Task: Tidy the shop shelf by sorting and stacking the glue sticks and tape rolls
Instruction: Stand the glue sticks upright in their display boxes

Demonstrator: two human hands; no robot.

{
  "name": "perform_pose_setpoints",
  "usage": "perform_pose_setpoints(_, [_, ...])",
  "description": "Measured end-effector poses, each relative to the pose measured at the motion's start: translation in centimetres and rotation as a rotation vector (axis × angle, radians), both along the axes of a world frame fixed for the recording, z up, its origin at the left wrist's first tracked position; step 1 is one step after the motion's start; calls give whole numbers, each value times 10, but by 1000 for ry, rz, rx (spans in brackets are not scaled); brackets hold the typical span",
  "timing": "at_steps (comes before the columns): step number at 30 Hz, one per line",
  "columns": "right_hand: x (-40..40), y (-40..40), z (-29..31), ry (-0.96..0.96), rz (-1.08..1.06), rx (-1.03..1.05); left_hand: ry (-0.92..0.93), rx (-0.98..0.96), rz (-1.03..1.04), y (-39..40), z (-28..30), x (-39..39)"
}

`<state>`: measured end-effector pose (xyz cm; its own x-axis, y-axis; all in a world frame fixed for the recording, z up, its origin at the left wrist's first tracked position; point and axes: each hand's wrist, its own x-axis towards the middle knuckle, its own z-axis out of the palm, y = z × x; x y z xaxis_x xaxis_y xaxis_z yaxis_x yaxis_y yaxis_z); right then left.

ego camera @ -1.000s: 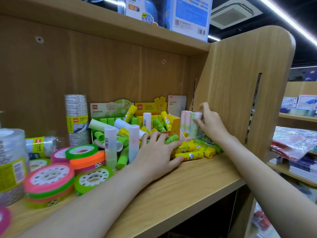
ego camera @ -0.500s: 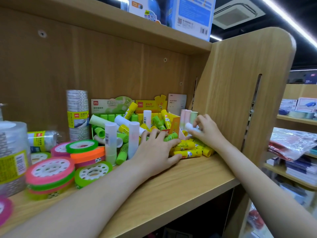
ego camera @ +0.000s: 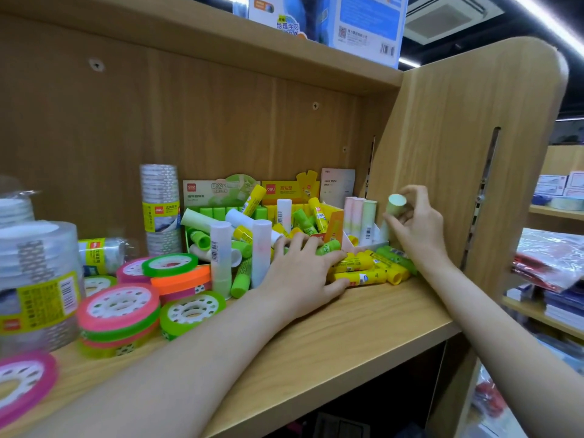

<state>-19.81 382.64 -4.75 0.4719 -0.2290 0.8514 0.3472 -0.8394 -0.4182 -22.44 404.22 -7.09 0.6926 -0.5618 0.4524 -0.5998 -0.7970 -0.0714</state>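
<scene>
A heap of yellow, green and white glue sticks (ego camera: pixel 366 267) lies on the wooden shelf (ego camera: pixel 347 336) around two open display boxes (ego camera: pixel 335 222). My left hand (ego camera: pixel 303 273) rests on the heap, its fingers curled over some green and yellow sticks. My right hand (ego camera: pixel 417 226) holds a pale green glue stick (ego camera: pixel 395 205) tilted near the shelf's side panel, beside three upright pastel sticks (ego camera: pixel 360 216). Coloured tape rolls (ego camera: pixel 120 308) lie stacked at the left.
Clear tape stacks (ego camera: pixel 159 210) stand at the back left, and a large one (ego camera: pixel 34 279) is at the near left. A pink roll (ego camera: pixel 22 380) lies at the front edge. The side panel (ego camera: pixel 458 153) closes the shelf on the right. Boxes stand on the shelf above.
My right hand picked a pale green glue stick from the pile near the pastel row and lifted it up toward the side panel. My left hand stayed on the heap.
</scene>
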Motion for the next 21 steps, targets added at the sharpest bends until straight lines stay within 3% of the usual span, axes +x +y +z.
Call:
perform_pose_setpoints(7, [14,-3,-1,121,-25,-113,-8,15,5,0,-1,1])
perform_pose_setpoints(14, [22,1,5,73,-362,-577,-4,23,8,0,-3,4])
perform_pose_setpoints(21, [20,1,11,236,-431,-623,-15,16,3,1,-3,5])
